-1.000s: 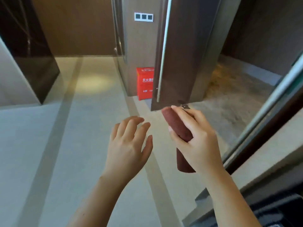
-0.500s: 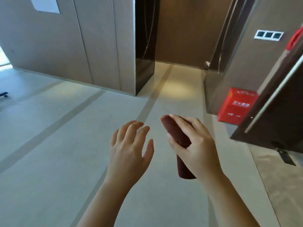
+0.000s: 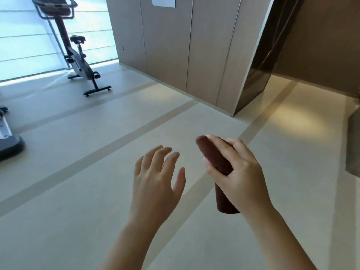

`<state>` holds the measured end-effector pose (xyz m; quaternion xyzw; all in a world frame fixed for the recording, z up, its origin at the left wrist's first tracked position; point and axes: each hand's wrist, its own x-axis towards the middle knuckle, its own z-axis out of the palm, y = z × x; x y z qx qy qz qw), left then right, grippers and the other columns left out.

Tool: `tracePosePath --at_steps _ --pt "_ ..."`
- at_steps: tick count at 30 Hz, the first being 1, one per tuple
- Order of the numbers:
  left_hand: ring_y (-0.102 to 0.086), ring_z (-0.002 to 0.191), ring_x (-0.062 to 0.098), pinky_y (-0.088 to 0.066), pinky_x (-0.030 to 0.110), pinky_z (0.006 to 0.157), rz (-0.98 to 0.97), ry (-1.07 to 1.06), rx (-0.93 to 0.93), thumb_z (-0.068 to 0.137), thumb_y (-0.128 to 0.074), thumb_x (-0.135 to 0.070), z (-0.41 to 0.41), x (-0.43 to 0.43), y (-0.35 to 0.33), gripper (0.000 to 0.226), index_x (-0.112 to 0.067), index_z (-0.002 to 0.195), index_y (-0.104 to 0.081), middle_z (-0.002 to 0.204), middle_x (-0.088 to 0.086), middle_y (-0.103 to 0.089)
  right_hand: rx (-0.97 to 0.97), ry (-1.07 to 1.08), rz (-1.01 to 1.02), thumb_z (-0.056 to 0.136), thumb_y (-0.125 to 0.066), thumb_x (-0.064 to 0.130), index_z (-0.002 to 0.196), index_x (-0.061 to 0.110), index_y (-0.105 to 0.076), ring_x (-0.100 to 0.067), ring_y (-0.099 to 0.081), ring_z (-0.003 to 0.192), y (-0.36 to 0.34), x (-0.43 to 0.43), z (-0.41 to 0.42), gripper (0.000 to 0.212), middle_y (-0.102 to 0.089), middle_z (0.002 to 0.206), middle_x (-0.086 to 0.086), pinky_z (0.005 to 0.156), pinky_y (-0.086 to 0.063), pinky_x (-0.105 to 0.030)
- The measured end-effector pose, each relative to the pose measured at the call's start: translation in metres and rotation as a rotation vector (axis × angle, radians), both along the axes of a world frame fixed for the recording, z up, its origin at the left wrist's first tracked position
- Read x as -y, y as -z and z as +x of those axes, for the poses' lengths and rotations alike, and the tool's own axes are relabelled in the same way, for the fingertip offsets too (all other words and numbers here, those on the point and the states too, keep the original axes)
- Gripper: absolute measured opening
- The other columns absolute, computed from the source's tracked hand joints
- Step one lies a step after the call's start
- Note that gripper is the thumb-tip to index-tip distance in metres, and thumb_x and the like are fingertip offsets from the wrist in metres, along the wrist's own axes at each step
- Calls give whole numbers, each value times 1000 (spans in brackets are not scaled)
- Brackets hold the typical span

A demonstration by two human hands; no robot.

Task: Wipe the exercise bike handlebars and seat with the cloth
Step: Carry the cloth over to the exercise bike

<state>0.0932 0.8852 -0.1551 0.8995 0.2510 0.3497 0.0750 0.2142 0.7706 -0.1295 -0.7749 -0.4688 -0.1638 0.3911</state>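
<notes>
My right hand grips a dark red rolled cloth, held nearly upright in front of me. My left hand hovers beside it with fingers spread and holds nothing. The exercise bike stands far off at the upper left by a bright window. Its black seat and its looped handlebars are both visible. Neither hand is anywhere near the bike.
Pale floor with darker stripes stretches between me and the bike. The base of another grey machine sits at the left edge. A beige panelled wall and a dark glossy corner stand ahead on the right.
The view has swung left: the red box and door have left the frame and the exercise bike has come into sight. Both hands keep the same pose, cloth still held.
</notes>
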Motion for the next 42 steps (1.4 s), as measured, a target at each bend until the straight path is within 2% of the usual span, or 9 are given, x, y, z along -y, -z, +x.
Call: tracePosePath --at_steps 5,13,19,26,31,35,42 --pt "-55 109 28 -41 43 90 -11 -71 -25 84 -45 -32 36 -61 13 35 -10 103 -65 108 7 -65 -2 -51 19 81 -60 34 124 23 -57 -22 -58 89 8 -71 50 45 -60 102 -5 73 -52 -30" --pt "-55 109 31 -42 44 90 29 -101 -32 85 -45 -30 148 -176 0 36 -8 105 -64 112 11 -63 -18 -135 10 82 -65 32 125 23 -56 -24 -58 89 5 -191 157 44 -61 103 -5 75 -53 -33" --pt "-55 110 30 -42 43 91 -5 -213 -38 85 -43 -31 183 -258 -1 36 -9 105 -64 114 9 -63 -22 -208 9 83 -62 34 124 23 -56 -23 -57 89 -8 -289 213 43 -60 103 -5 74 -52 -32" --pt "-55 110 28 -40 40 91 -34 -331 -42 84 -45 -30 172 -375 17 35 -9 104 -64 114 8 -63 -61 -379 -66 80 -69 26 123 26 -57 -23 -57 91 13 -429 205 45 -60 103 -3 76 -52 -34" --pt "-55 108 29 -39 39 91 -37 -405 -18 84 -45 -28 146 -496 29 34 -8 103 -64 113 10 -63 -88 -444 -78 80 -68 27 125 27 -55 -21 -56 91 26 -559 183 46 -59 104 -3 76 -52 -33" --pt "-56 107 32 -42 44 89 -22 -467 17 84 -46 -27 113 -596 17 34 -5 103 -64 114 13 -62 -112 -501 -105 82 -65 30 126 31 -53 -19 -55 95 18 -663 157 47 -57 106 0 78 -52 -34" --pt "-54 108 31 -39 43 91 -22 -559 48 84 -46 -28 77 -747 3 34 -7 105 -62 116 12 -61 -167 -577 -65 82 -63 32 126 35 -51 -18 -54 96 5 -817 127 46 -54 105 5 79 -52 -35"
